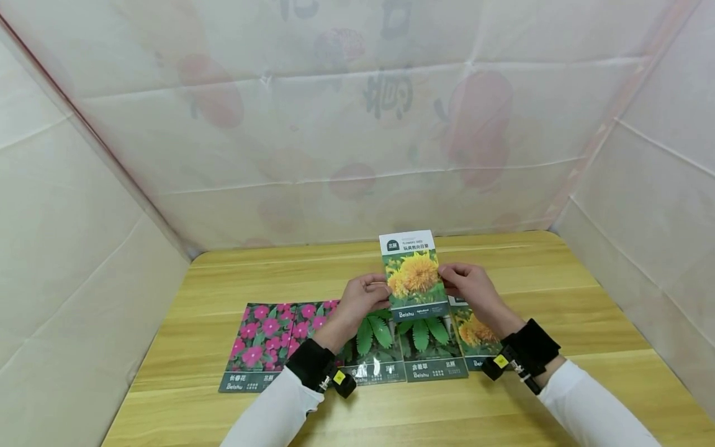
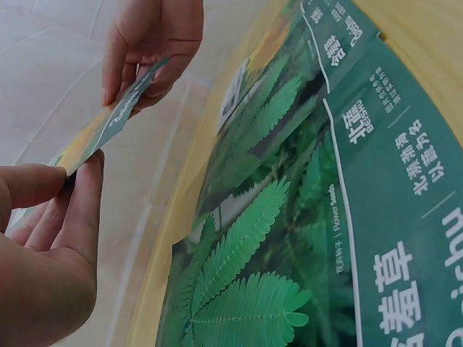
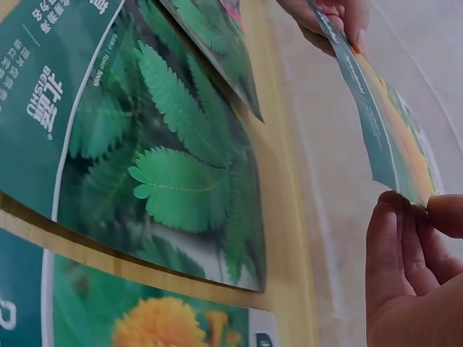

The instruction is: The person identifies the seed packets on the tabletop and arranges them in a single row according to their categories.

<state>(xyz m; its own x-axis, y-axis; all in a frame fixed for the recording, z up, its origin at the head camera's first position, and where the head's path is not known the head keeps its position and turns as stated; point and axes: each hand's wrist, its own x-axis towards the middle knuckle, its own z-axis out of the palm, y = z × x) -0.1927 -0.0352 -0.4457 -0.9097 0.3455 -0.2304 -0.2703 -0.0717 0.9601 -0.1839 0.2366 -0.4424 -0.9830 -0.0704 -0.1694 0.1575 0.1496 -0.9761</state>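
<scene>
A seed packet with yellow flowers (image 1: 416, 276) is held up off the table between both hands. My left hand (image 1: 363, 301) pinches its left edge between thumb and fingers; in the left wrist view that pinch (image 2: 54, 224) is close up. The right hand (image 1: 475, 288) pinches the opposite edge, also seen in the right wrist view (image 3: 419, 253). Beneath lie two green-leaf packets (image 1: 432, 347), partly covered by the left arm and the raised packet. Another yellow-flower packet (image 1: 475, 332) lies under the right hand, partly hidden by it.
Two pink-flower packets (image 1: 259, 338) lie side by side at the left of the row. All rest on a wood-grain table (image 1: 184, 347). Pale fabric walls (image 1: 313, 149) with faded prints enclose the table's back and sides.
</scene>
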